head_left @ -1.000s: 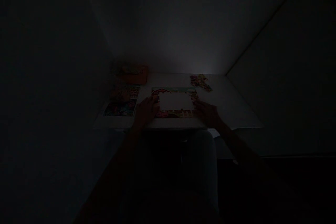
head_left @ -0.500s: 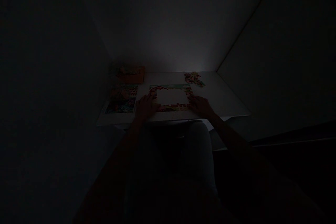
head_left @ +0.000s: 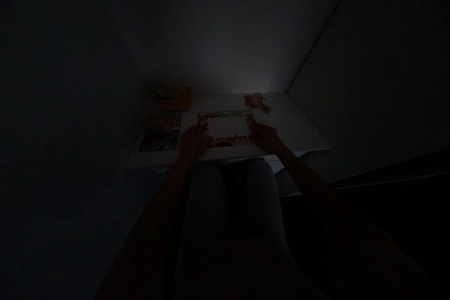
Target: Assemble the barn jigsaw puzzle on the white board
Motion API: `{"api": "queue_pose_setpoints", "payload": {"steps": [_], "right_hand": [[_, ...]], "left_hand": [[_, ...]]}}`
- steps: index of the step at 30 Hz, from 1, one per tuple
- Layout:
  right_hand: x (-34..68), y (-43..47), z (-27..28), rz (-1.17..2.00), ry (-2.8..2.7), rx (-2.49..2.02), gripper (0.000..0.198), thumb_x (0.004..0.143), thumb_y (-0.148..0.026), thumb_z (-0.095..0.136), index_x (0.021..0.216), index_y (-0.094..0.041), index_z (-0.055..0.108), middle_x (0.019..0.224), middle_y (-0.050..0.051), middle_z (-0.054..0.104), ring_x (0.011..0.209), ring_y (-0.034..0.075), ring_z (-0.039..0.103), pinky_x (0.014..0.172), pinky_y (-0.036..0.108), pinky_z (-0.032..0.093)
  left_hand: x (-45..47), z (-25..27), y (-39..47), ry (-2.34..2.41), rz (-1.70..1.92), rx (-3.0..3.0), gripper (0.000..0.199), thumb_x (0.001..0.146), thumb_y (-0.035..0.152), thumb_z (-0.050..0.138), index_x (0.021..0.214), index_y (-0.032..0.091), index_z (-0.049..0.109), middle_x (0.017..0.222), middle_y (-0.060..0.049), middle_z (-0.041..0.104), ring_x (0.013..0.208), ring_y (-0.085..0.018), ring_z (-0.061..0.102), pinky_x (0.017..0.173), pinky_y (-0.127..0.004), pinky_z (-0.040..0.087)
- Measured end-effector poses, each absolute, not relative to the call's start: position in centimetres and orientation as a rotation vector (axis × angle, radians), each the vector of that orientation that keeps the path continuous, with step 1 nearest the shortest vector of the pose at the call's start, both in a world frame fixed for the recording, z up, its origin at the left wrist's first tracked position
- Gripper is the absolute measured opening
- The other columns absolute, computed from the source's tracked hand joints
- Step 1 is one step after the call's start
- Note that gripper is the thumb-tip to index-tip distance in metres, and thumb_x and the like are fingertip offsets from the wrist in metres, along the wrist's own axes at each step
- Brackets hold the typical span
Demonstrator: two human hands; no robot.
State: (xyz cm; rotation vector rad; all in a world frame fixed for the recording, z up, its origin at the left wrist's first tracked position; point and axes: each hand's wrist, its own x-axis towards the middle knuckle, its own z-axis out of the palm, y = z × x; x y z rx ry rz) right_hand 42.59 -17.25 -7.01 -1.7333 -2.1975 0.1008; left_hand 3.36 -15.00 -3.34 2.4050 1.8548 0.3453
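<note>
The scene is very dark. A jigsaw puzzle border (head_left: 230, 142) lies flat on the white table, forming a rectangular frame around a bare white middle. A red barn roof shows along its top left. My left hand (head_left: 193, 142) rests over the border's left side, palm down with fingers apart. Over the right side lies my right hand (head_left: 264, 137), fingers stretched out onto the pieces. Beyond it, a pile of loose puzzle pieces (head_left: 258, 102) sits toward the back right of the table.
The white table (head_left: 295, 126) stands against a wall. At its back left is an orange box (head_left: 177, 103) with things in it. In front of the box lies a colourful printed picture sheet (head_left: 163, 140). My knees are under the front edge.
The view has shifted slightly, so the table appears a little further left and up. Both hands stay at the sides of the puzzle border, with little visible movement.
</note>
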Motion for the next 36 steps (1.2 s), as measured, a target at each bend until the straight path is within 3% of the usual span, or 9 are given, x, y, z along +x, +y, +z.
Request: {"api": "queue_pose_setpoints", "payload": {"steps": [10,13,18,20,23,27,30,33,36], "right_hand": [[42.7,-17.5,-7.4,0.066,-2.181,-1.786,0.07,0.115,-0.061,0.051,0.179,-0.031,0.055,0.186,0.013,0.054,0.168,0.041,0.048,0.134,0.067,0.034],[42.6,-17.2,-7.1,0.067,-2.114,-1.811,0.073,0.113,-0.061,0.054,0.178,-0.026,0.055,0.183,0.017,0.055,0.167,0.042,0.048,0.135,0.065,0.034],[41.1,-20.6,-5.9,-0.081,-1.753,-1.87,0.064,0.115,-0.058,0.047,0.161,-0.018,0.067,0.162,0.025,0.067,0.152,0.045,0.057,0.129,0.067,0.04],[39.2,-24.5,-6.7,-0.032,-1.657,-1.787,0.054,0.115,-0.055,0.047,0.143,-0.019,0.075,0.144,0.025,0.074,0.14,0.045,0.064,0.126,0.07,0.044],[34.8,-30.9,-9.8,0.415,-1.929,-1.566,0.032,0.11,-0.052,0.058,0.114,-0.031,0.082,0.12,0.016,0.082,0.123,0.043,0.075,0.117,0.071,0.054],[30.8,-34.0,-13.8,0.558,-1.937,-1.621,0.032,0.099,-0.059,0.076,0.123,-0.038,0.084,0.141,0.011,0.084,0.13,0.045,0.078,0.112,0.068,0.063],[31.5,-31.8,-15.0,0.628,-1.863,-1.762,0.03,0.104,-0.056,0.071,0.116,-0.033,0.086,0.117,0.012,0.089,0.109,0.039,0.084,0.091,0.056,0.069],[33.4,-29.8,-15.1,0.69,-1.816,-1.846,0.034,0.109,-0.054,0.064,0.096,-0.03,0.084,0.083,0.009,0.083,0.077,0.032,0.081,0.066,0.042,0.063],[34.1,-30.4,-14.8,0.66,-1.799,-1.816,0.031,0.106,-0.055,0.064,0.098,-0.031,0.083,0.091,0.012,0.085,0.084,0.037,0.084,0.074,0.052,0.068]], "left_hand": [[4.1,-2.8,-14.8,1.868,0.35,2.381,0.076,0.117,0.054,0.053,0.185,0.023,0.04,0.19,-0.017,0.044,0.174,-0.038,0.042,0.139,-0.062,0.036],[4.2,-2.6,-14.7,1.858,0.346,2.355,0.078,0.116,0.054,0.055,0.185,0.021,0.04,0.191,-0.017,0.042,0.174,-0.039,0.041,0.14,-0.063,0.036],[4.1,-2.3,-14.8,1.83,0.359,2.34,0.078,0.115,0.052,0.056,0.186,0.024,0.039,0.19,-0.018,0.044,0.172,-0.04,0.043,0.139,-0.064,0.035],[4.1,-2.3,-14.9,1.825,0.366,2.337,0.078,0.115,0.053,0.056,0.185,0.025,0.039,0.19,-0.017,0.044,0.172,-0.041,0.043,0.139,-0.064,0.035],[4.1,-2.5,-14.8,1.841,0.366,2.334,0.079,0.114,0.054,0.057,0.185,0.023,0.039,0.189,-0.018,0.044,0.172,-0.042,0.043,0.139,-0.064,0.036],[4.1,-3.0,-14.6,1.853,0.374,2.345,0.081,0.114,0.053,0.058,0.185,0.021,0.038,0.189,-0.02,0.045,0.171,-0.041,0.045,0.139,-0.063,0.036],[4.0,-3.4,-14.6,1.829,0.414,2.37,0.081,0.114,0.054,0.056,0.186,0.022,0.037,0.189,-0.019,0.046,0.171,-0.041,0.045,0.139,-0.063,0.036],[3.9,-3.3,-14.7,1.836,0.426,2.372,0.081,0.114,0.054,0.057,0.186,0.021,0.039,0.188,-0.019,0.047,0.171,-0.04,0.045,0.138,-0.063,0.037],[4.0,-2.7,-15.0,1.844,0.402,2.359,0.079,0.114,0.053,0.058,0.185,0.023,0.04,0.187,-0.019,0.048,0.17,-0.039,0.046,0.138,-0.062,0.038]]}}
